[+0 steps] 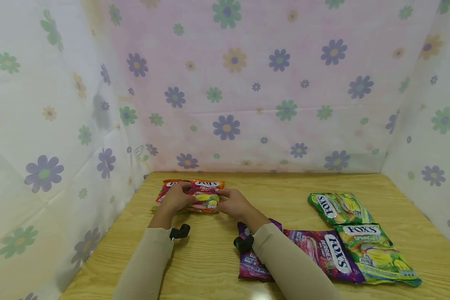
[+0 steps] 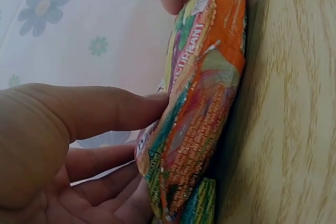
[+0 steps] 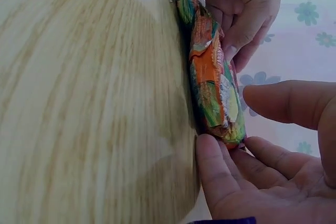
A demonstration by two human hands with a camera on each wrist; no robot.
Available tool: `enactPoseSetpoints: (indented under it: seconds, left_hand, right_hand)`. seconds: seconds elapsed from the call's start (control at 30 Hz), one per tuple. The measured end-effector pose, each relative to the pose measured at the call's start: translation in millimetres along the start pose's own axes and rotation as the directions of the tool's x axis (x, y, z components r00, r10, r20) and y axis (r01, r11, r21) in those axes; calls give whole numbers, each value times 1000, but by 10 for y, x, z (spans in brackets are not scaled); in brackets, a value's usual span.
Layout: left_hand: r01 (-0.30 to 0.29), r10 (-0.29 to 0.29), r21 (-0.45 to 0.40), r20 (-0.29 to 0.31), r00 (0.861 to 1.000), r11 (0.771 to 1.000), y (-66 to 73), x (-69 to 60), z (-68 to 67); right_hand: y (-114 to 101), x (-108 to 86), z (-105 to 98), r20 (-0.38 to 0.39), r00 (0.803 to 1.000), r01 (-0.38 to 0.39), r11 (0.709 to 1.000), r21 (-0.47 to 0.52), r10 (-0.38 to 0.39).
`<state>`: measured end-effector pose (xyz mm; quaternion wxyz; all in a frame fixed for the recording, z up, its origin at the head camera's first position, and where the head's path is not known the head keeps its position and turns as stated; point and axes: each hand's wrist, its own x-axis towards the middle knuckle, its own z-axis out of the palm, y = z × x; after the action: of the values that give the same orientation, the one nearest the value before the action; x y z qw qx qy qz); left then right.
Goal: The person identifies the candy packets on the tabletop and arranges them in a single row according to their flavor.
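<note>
At the table's back left, a red and orange Fox's Fruits candy bag (image 1: 206,196) lies between my two hands. My left hand (image 1: 177,197) pinches its left side, the thumb on the bag and the other fingers farther back. Fingers of my right hand (image 1: 234,204) touch the bag's right end; in the right wrist view the right thumb (image 3: 283,100) stands apart from the wrapper. A second red and orange candy bag (image 1: 164,192) lies to the left, partly covered by the left hand.
Purple Fox's Berries bags (image 1: 316,250) and a darker purple bag (image 1: 253,264) lie under and beside my right forearm. Green Fox's Spring Tea bags (image 1: 341,208) lie at the right. Flowered cloth (image 1: 255,104) surrounds the wooden table (image 1: 202,258) at back and sides.
</note>
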<state>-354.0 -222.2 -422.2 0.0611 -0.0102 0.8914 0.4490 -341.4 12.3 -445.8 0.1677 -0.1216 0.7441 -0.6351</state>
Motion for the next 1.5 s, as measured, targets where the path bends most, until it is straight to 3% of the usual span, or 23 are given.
enactPoseSetpoints:
  seconds: [0.23,0.4,0.53,0.77,1.0,1.2,1.5]
  left_hand:
    - [-11,19,159,-51,999,987,16,-62,-6]
    - [-61,74,167,-72,995,984,169,-93,48]
    - [-122,137,188,-70,988,975,337,-118,137]
    - [-197,204,201,-14,979,960,557,-233,329]
    - [-247,242,213,48,969,945,732,-386,514]
    - [-295,275,255,110,955,921,731,-394,648]
    - [-331,294,185,201,935,925,770,-447,791]
  right_hand:
    - [-4,-1,10,-8,999,-34,998,-59,34]
    - [-72,-55,-80,18,998,-51,984,-169,55]
    - [-165,-164,-204,57,997,-27,955,-296,46]
    - [-245,-393,-445,137,990,47,901,-431,14]
    - [-301,-596,-695,138,989,109,872,-478,-48]
    - [-309,-783,-928,125,988,139,839,-525,-86]
    - [-226,-1006,-1242,77,993,113,826,-553,-84]
